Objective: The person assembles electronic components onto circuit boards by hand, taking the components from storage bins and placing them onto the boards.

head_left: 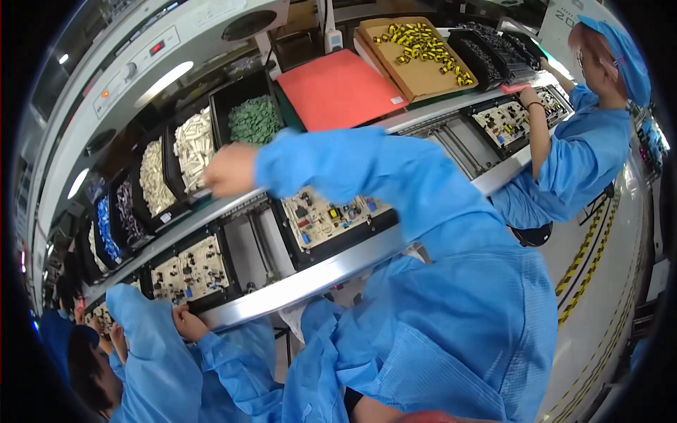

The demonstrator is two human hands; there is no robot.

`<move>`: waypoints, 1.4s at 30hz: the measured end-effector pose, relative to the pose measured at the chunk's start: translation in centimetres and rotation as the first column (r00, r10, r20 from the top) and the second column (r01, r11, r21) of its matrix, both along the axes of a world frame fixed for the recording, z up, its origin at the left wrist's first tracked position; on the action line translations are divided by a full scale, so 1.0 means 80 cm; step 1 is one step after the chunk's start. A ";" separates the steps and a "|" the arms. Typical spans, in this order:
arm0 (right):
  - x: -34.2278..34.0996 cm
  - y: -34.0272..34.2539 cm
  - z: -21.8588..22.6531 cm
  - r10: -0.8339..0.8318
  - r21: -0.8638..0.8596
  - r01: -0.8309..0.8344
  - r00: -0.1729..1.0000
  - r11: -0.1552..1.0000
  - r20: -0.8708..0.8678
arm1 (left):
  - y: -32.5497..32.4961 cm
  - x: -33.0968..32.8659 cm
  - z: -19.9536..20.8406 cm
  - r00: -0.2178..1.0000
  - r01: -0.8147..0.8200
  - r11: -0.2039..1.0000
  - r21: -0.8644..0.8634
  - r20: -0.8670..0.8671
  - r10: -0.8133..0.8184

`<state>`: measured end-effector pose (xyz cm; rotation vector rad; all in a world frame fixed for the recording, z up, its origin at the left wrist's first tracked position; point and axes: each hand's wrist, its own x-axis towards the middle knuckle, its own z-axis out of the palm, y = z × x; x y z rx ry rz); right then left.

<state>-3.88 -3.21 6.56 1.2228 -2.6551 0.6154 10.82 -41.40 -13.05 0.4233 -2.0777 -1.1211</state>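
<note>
My right arm in a blue sleeve reaches left across the conveyor line. My right hand (231, 170), smeared by motion, hovers at the near edge of a black bin of white parts (194, 144). Its fingers look curled, but whether they hold anything is hidden. Beneath my forearm lies a beige circuit board (328, 218) in a black carrier, set with black, yellow and blue components. A black bin of green parts (254, 121) stands just beyond the hand. My left hand does not show.
More bins hold white parts (155, 176) and blue parts (107, 227). A red sheet (338, 90) and a cardboard tray (395, 60) of yellow-black parts lie behind the line. Co-workers sit at left (159, 359) and right (589, 141). A metal rail (303, 282) edges the conveyor.
</note>
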 end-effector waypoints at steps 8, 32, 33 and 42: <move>-0.072 0.466 -0.034 -0.928 -0.702 0.688 0.356 0.184 0.105 | 0.013 -0.001 0.007 0.999 0.006 1.000 -0.022 0.044 -0.005; -0.168 0.722 -0.147 -0.245 -0.453 0.888 0.457 0.076 0.855 | 0.027 -0.006 0.013 0.970 -0.157 0.953 -0.260 0.140 0.198; -0.175 0.706 -0.145 0.034 -0.482 0.876 0.481 0.017 0.876 | 0.028 0.006 0.021 0.960 -0.189 0.948 -0.255 0.156 0.233; -0.150 0.656 -0.083 0.255 -0.738 0.671 0.728 -0.077 0.636 | 0.037 -0.005 0.027 0.993 -0.084 0.994 -0.076 0.081 0.090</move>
